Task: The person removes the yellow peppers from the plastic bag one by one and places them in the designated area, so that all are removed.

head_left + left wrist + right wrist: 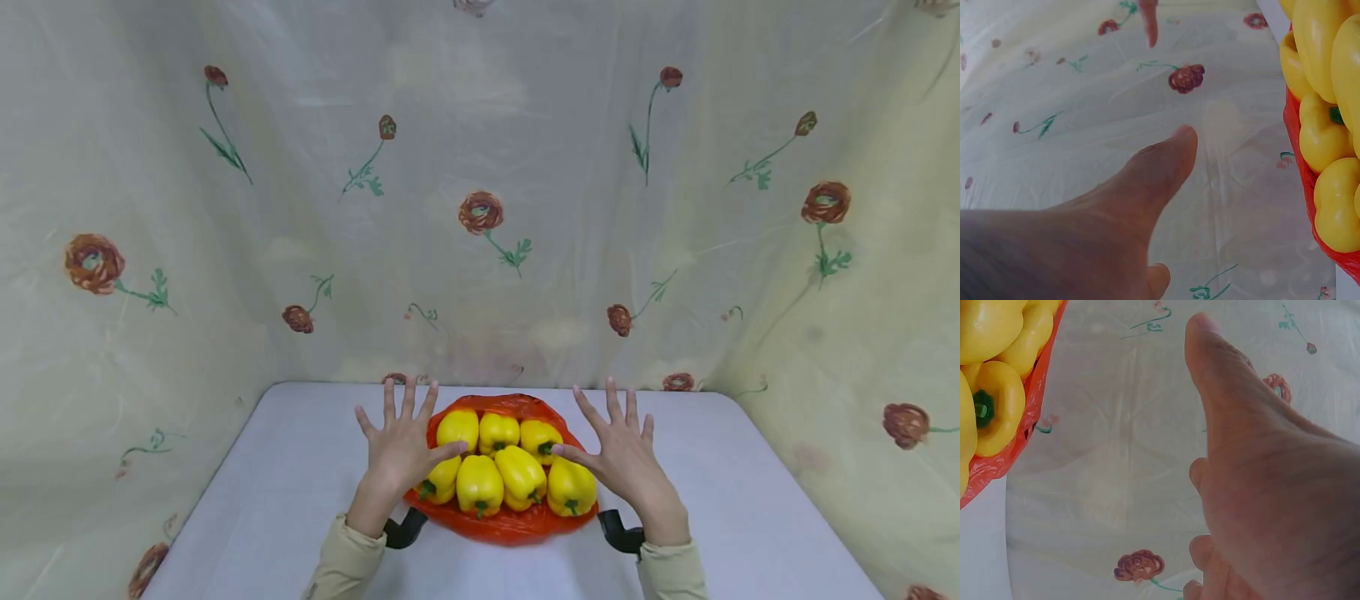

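Observation:
Several yellow bell peppers (480, 483) with green stems lie grouped in a red plastic bag (517, 532), its rim spread around them at the middle of the table. My left hand (402, 450) is raised at the left side of the bag, fingers spread wide, palm facing away, holding nothing. On the opposite side my right hand (621, 457) is held up the same way, its thumb overlapping the peppers in the head view. In the left wrist view the thumb (1175, 150) stretches toward the peppers. The right wrist view shows the right thumb (1207, 356) extended beside the bag.
The peppers rest on a white table (292, 467) with rounded far corners. A pale curtain (525, 117) printed with red flowers hangs behind the table and along both sides. Black wrist mounts (621, 533) stick out inward from both wrists.

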Available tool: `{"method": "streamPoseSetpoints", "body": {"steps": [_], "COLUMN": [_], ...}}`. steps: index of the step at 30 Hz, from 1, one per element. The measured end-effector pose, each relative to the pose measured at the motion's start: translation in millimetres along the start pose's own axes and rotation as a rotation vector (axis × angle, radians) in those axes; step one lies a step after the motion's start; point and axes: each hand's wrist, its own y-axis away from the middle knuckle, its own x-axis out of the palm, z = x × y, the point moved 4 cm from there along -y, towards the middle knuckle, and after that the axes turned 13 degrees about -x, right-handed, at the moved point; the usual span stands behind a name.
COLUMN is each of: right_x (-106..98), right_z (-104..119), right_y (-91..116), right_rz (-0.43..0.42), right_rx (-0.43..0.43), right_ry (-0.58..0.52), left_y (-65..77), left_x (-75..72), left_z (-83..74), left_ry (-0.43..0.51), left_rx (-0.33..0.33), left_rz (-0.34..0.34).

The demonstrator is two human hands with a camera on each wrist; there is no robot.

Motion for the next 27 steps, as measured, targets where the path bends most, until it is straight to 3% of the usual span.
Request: {"method": "streamPoseSetpoints", "body": {"steps": [13,21,27], "right_x": [-3.6,-0.4,11.9], "right_z": [-2.9,-5.8,-14.6], "right_y": [1.4,-1.4,-4.1], "right_rz": [-0.012,-0.022,0.012], "right_rx": [-0.007,-0.061,-0.105], "right_ry": [-0.017,-0.036,-0.145], "left_y": [-0.2,-3.2,-8.3], "left_x": [-2.2,-11.4,-7.4], "left_z": [1.0,7.6,16.3], "left_ry": [-0.016,-0.004,0.027], "left_rx": [0.015,0.089,0.147], "left_rz": [-0.007,-0.056,-0.016]}}
